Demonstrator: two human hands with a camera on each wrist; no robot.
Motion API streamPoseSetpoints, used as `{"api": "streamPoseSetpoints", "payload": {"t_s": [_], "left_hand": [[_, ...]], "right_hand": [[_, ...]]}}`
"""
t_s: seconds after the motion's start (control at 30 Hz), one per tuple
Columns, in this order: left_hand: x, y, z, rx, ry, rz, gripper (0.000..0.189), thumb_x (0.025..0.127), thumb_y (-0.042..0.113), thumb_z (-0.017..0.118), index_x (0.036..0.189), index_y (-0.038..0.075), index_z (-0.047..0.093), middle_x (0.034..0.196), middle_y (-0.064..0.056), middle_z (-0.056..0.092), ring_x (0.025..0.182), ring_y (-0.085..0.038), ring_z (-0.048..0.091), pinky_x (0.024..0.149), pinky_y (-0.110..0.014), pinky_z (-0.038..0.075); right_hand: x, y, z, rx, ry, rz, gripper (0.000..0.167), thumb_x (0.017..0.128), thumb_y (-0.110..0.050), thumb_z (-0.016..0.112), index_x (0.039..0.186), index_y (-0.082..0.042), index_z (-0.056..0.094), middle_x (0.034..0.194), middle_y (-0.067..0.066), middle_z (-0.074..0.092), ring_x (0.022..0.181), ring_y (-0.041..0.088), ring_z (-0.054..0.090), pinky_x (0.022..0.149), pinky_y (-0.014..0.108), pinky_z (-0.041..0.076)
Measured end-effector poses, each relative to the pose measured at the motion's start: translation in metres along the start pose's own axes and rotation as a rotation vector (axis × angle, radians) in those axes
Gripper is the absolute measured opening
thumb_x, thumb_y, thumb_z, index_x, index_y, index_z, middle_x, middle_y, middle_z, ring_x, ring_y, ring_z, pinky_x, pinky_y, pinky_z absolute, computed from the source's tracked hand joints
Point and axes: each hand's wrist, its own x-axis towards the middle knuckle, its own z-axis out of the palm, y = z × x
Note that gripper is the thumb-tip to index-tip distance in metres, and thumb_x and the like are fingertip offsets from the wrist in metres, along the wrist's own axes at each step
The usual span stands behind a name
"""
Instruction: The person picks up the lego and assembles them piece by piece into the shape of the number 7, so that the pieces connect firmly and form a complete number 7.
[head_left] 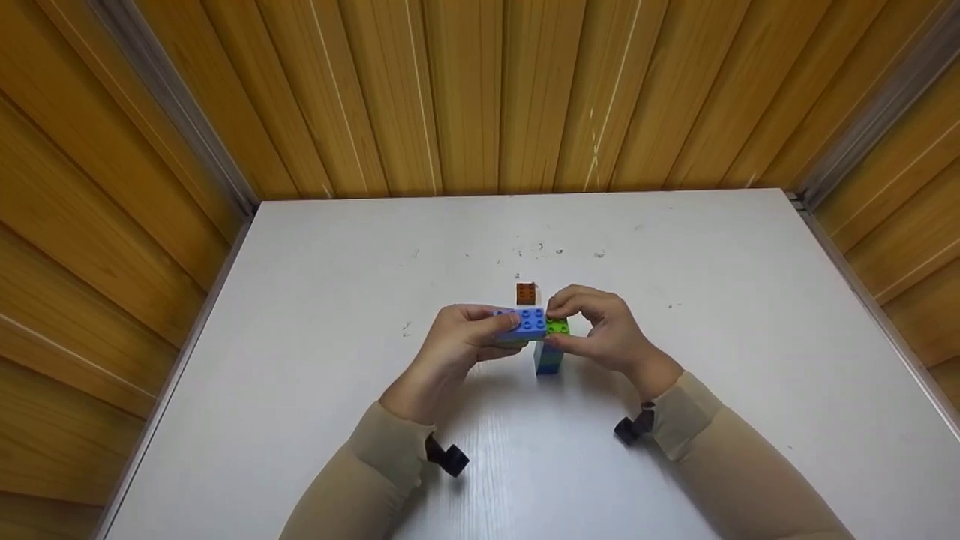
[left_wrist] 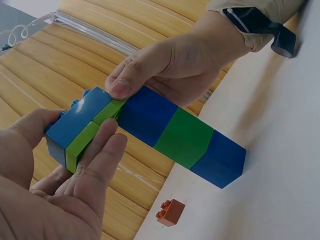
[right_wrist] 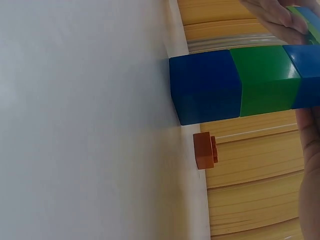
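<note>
A tower (left_wrist: 182, 137) of blue, green and blue bricks stands upright on the white table. At its top a light green flat brick (head_left: 558, 326) juts leftward, with a lighter blue brick (head_left: 531, 323) on it, studs up. My left hand (head_left: 463, 334) grips this blue brick, thumb on top and fingers under the light green part. From the other side my right hand (head_left: 604, 330) pinches the tower's top, its thumb and index finger at the light green brick. In the right wrist view, the tower's upper end runs out of frame.
An orange-brown brick (head_left: 526, 293) lies on the table (head_left: 337, 262) just behind the tower. Wood-patterned walls (head_left: 465, 97) enclose the table at the back and both sides. Small dark marks dot the tabletop.
</note>
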Motion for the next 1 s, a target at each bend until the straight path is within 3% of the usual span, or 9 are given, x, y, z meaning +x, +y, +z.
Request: {"api": "streamPoseSetpoints", "payload": {"t_s": [0.2, 0.47, 0.57, 0.67, 0.8, 0.9, 1.0], "left_hand": [[0.0, 0.002, -0.002, 0.011, -0.001, 0.007, 0.042, 0.105, 0.016, 0.08, 0.134, -0.013, 0.073, 0.128, -0.025, 0.082, 0.105, -0.025, 0.085, 0.097, -0.04, 0.07], [0.0, 0.001, -0.003, 0.069, -0.021, 0.023, 0.041, 0.108, 0.021, 0.075, 0.134, -0.01, 0.073, 0.132, -0.023, 0.079, 0.11, -0.023, 0.083, 0.103, -0.04, 0.068], [0.001, -0.001, -0.005, 0.131, -0.055, 0.08, 0.042, 0.109, 0.026, 0.073, 0.136, -0.006, 0.073, 0.132, -0.018, 0.077, 0.114, -0.019, 0.078, 0.109, -0.037, 0.066], [0.003, -0.005, -0.009, 0.211, -0.111, 0.179, 0.045, 0.108, 0.027, 0.073, 0.144, -0.001, 0.07, 0.138, -0.016, 0.073, 0.12, -0.018, 0.071, 0.111, -0.033, 0.062], [0.005, -0.008, -0.015, 0.303, -0.172, 0.295, 0.058, 0.102, 0.022, 0.082, 0.153, 0.003, 0.062, 0.15, -0.016, 0.066, 0.131, -0.024, 0.066, 0.122, -0.042, 0.057], [0.006, -0.01, -0.017, 0.365, -0.182, 0.331, 0.067, 0.096, 0.019, 0.089, 0.153, 0.004, 0.059, 0.151, -0.016, 0.064, 0.135, -0.028, 0.064, 0.13, -0.05, 0.051], [0.008, -0.012, -0.019, 0.402, -0.172, 0.345, 0.067, 0.093, 0.015, 0.093, 0.15, 0.004, 0.059, 0.148, -0.014, 0.064, 0.136, -0.028, 0.064, 0.131, -0.05, 0.05]], "right_hand": [[0.004, -0.002, 0.001, -0.008, 0.009, 0.001, 0.031, 0.081, 0.019, 0.088, 0.105, 0.002, 0.081, 0.108, 0.021, 0.077, 0.108, 0.01, 0.072, 0.091, 0.021, 0.066], [0.003, -0.002, 0.003, -0.024, 0.01, 0.0, 0.031, 0.081, 0.018, 0.088, 0.106, 0.002, 0.081, 0.11, 0.017, 0.078, 0.108, 0.009, 0.072, 0.093, 0.021, 0.066], [0.002, -0.001, 0.003, -0.025, 0.009, 0.017, 0.031, 0.082, 0.018, 0.088, 0.107, 0.002, 0.081, 0.11, 0.019, 0.078, 0.109, 0.009, 0.072, 0.093, 0.021, 0.066], [0.001, -0.002, 0.002, -0.029, 0.013, 0.031, 0.03, 0.082, 0.017, 0.088, 0.107, 0.002, 0.081, 0.11, 0.021, 0.077, 0.109, 0.01, 0.072, 0.092, 0.022, 0.066], [0.0, -0.003, 0.001, -0.04, 0.015, 0.045, 0.031, 0.082, 0.016, 0.089, 0.107, 0.001, 0.082, 0.11, 0.021, 0.077, 0.11, 0.009, 0.072, 0.094, 0.021, 0.065], [0.0, -0.003, 0.001, -0.041, 0.017, 0.047, 0.031, 0.082, 0.016, 0.089, 0.108, 0.0, 0.082, 0.109, 0.018, 0.078, 0.109, 0.01, 0.072, 0.095, 0.021, 0.065], [0.0, -0.002, 0.001, -0.035, 0.024, 0.053, 0.032, 0.081, 0.016, 0.09, 0.107, 0.0, 0.082, 0.109, 0.016, 0.079, 0.109, 0.009, 0.072, 0.095, 0.021, 0.065]]}}
